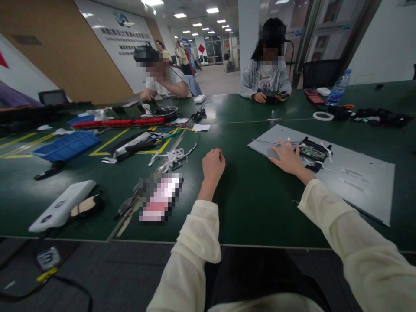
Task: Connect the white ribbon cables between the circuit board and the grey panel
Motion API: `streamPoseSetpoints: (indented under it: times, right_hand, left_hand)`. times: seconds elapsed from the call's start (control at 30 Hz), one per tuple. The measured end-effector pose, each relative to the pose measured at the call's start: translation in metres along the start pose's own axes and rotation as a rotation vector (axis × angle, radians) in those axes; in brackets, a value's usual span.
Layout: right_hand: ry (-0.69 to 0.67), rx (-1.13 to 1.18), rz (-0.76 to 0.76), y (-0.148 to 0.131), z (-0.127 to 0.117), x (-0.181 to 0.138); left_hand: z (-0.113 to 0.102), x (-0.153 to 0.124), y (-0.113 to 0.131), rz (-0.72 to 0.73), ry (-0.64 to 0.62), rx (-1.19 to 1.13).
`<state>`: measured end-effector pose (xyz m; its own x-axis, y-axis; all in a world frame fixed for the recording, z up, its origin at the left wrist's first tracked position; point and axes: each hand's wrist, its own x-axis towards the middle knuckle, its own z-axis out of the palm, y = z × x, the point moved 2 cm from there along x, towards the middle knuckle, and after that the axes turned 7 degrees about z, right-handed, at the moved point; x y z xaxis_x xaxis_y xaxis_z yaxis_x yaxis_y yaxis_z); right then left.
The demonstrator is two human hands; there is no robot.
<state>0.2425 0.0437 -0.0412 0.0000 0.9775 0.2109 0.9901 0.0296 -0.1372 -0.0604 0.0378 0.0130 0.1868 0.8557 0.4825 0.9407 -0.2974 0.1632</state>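
Spread: our right hand (288, 159) over the grey panel (357, 162) on our green table (253, 208), beside its circuit board (313, 151), apparently steadying. Left of the panel: our left hand (213, 167), loosely curled; any lift would call for both.

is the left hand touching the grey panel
No, the left hand is over the green table, well apart from the grey panel.

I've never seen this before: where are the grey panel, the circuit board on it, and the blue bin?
Grey panel (347, 160): head view, bare surface right of the circuit board.
Circuit board (312, 151): head view, middle of its green face.
Blue bin (69, 146): head view, its side wall.
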Motion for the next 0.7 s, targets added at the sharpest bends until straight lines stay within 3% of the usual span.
streamPoseSetpoints:
  times: [0.23,0.43,0.53,0.7]
  right_hand:
    - [0.036,-0.015,0.216,0.061,0.012,0.021]
    - [0.143,-0.002,0.404,0.118,0.016,0.037]
    - [0.181,-0.014,0.382,0.130,0.011,0.034]
    - [0.227,-0.148,0.215,0.127,0.000,0.005]
  left_hand:
    - [0.001,0.000,0.000,0.007,-0.025,-0.003]
    - [-0.001,-0.001,0.002,-0.004,-0.031,0.034]
    - [-0.001,0.001,0.002,0.019,-0.018,0.035]
    - [0.002,0.004,0.000,0.041,-0.012,0.036]
